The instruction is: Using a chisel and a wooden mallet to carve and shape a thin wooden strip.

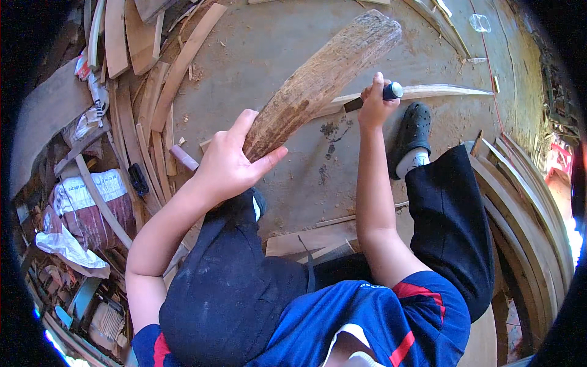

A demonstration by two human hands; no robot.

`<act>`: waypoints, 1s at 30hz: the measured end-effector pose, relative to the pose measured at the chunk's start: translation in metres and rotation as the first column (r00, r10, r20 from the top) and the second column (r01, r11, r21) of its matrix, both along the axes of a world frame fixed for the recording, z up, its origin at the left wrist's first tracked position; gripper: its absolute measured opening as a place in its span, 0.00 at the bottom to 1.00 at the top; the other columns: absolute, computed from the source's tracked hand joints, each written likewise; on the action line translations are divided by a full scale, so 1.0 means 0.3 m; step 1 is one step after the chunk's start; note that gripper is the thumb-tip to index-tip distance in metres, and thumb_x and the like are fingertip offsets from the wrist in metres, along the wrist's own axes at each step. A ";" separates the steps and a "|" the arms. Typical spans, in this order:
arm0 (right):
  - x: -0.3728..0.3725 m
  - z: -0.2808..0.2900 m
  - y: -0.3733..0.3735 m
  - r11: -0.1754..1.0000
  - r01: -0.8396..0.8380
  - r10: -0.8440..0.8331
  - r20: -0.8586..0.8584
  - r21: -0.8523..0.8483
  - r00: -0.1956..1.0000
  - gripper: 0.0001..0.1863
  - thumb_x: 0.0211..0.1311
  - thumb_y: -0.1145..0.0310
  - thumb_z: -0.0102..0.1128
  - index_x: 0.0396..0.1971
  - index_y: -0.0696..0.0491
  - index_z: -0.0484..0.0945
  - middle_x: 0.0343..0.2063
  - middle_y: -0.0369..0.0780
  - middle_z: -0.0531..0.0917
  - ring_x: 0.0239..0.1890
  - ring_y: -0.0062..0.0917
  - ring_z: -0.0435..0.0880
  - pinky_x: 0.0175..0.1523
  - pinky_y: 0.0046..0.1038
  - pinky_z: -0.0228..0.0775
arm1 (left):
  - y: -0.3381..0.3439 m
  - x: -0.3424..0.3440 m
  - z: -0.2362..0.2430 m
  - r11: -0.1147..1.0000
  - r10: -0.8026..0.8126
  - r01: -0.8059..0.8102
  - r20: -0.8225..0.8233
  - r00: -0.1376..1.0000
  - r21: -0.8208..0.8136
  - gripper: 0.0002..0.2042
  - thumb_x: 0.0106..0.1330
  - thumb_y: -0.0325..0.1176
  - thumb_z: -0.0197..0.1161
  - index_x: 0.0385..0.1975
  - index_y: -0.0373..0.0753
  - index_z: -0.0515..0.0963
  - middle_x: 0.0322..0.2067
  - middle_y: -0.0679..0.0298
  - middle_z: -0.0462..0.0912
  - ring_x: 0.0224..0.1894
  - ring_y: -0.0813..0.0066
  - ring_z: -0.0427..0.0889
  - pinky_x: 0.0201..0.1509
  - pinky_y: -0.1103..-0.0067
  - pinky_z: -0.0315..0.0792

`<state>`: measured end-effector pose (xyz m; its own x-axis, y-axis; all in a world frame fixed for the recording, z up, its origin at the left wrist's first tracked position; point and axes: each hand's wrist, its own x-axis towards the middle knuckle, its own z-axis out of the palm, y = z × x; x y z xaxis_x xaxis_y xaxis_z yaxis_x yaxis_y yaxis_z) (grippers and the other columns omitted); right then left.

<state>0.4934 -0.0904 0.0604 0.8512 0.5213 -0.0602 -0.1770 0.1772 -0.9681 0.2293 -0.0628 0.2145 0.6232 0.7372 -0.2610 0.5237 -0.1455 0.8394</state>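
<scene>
My left hand point(235, 159) is closed around the lower end of a thick, curved piece of weathered wood point(327, 79), which slants up to the right. The fingers are behind it and the thumb is on its near side. In my right hand point(376, 104), beside the wood's right edge, is a flat-bladed tool with a dark handle point(392, 91) and a pale blue-green end cap. Its short dark blade point(353, 104) points left toward the wood; the tip's contact cannot be made out. Behind both lies a long pale wood strip point(443, 91) on the floor.
Curved boards point(183, 70) lie piled on the left, near a reddish-white sack point(95, 205). More curved boards point(520, 214) are stacked at right. My dark clog point(413, 131) rests on the dusty concrete floor point(244, 67). Short planks point(315, 240) lie between my legs.
</scene>
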 end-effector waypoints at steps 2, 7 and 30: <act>0.003 -0.002 0.000 1.000 0.004 -0.004 -0.004 0.000 1.000 0.12 0.57 0.73 0.58 0.21 0.51 0.64 0.10 0.30 0.66 0.10 0.13 0.62 0.15 0.18 0.54 | 0.000 -0.002 0.000 1.000 0.003 -0.003 -0.005 1.000 -0.019 0.23 0.53 0.39 0.68 0.43 0.35 0.67 0.27 0.49 0.80 0.28 0.60 0.83 0.32 0.74 0.74; -0.003 0.003 0.003 0.999 0.050 -0.049 -0.020 0.014 0.999 0.12 0.57 0.73 0.58 0.21 0.51 0.64 0.10 0.30 0.66 0.10 0.13 0.63 0.15 0.18 0.54 | -0.003 -0.006 -0.009 0.999 0.006 -0.007 0.027 1.000 0.038 0.22 0.53 0.39 0.68 0.42 0.34 0.67 0.26 0.48 0.80 0.28 0.59 0.83 0.32 0.74 0.73; -0.013 -0.167 0.015 0.974 -0.148 0.159 -0.053 0.173 0.986 0.11 0.56 0.71 0.56 0.36 0.62 0.74 0.34 0.38 0.80 0.35 0.18 0.76 0.40 0.23 0.70 | 0.088 0.100 0.098 0.951 -0.290 0.308 -0.277 0.916 0.024 0.22 0.55 0.42 0.64 0.41 0.36 0.65 0.19 0.51 0.77 0.24 0.54 0.81 0.28 0.71 0.72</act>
